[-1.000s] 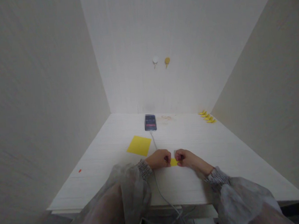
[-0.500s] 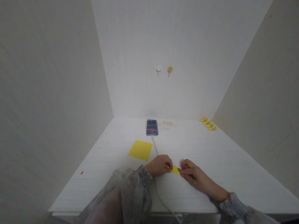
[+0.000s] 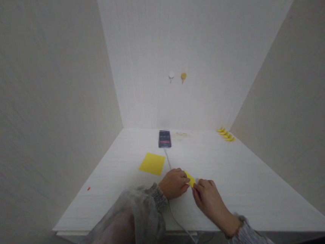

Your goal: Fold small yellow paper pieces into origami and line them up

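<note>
Between my two hands is a small piece of folded yellow paper, above the white table's surface or resting on it; I cannot tell which. My left hand pinches its left side, with the fingers curled and partly covering it. At the paper's lower right end, my right hand grips it between thumb and fingers. Left of the hands lies a flat yellow sheet of paper. Several folded yellow paper pieces stand in a row at the table's far right corner.
A phone lies near the back wall, its white cable passing under my left wrist and over the front edge. Two hooks, one white and one tan, are on the wall. A small red spot marks the table's left.
The yellow paper has turned to a steeper angle between my hands. My right hand has swung round to the paper's lower end, its wrist moving left and down.
</note>
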The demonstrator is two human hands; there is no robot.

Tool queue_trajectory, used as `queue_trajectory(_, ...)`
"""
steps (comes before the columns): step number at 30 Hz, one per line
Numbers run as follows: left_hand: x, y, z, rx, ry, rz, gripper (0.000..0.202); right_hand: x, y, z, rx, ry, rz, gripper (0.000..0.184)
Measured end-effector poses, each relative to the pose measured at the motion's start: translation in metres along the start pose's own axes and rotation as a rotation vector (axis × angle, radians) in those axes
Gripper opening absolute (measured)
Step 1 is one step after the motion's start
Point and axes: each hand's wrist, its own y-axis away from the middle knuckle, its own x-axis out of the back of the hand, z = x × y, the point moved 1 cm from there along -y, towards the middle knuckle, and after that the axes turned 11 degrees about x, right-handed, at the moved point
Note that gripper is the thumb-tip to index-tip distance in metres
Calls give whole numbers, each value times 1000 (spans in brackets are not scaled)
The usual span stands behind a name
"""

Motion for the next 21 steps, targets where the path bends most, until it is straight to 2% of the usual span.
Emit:
queue_trajectory(3, -3, 0, 0, -15, -61, -41, 20, -1, -1, -5, -20, 32, -9, 19)
queue_trajectory(6, -4, -1, 0, -1, -79, -46, 19, -3, -1, -8, 21, -33, -13, 17)
queue_trajectory(9, -4, -2, 0, 24, -78, -37, 21, 2, -2, -9, 99, -202, -38, 18)
queue_trajectory(12, -6, -3, -2, 40, -61, -42, 23, 11, -5, -5, 189, -410, -93, 26)
queue_trajectory(15, -7, -3, -6, 56, -21, -42, 23, 19, -7, 9, 239, -492, -77, 22)
queue_trajectory(19, -8, -4, -12, 31, 29, -66, 23, 18, -9, 39, 294, -390, -7, 22)
queue_trajectory(21, -8, -5, -14, 29, 60, -73, 23, 16, -12, 51, 374, -373, 1, 23)
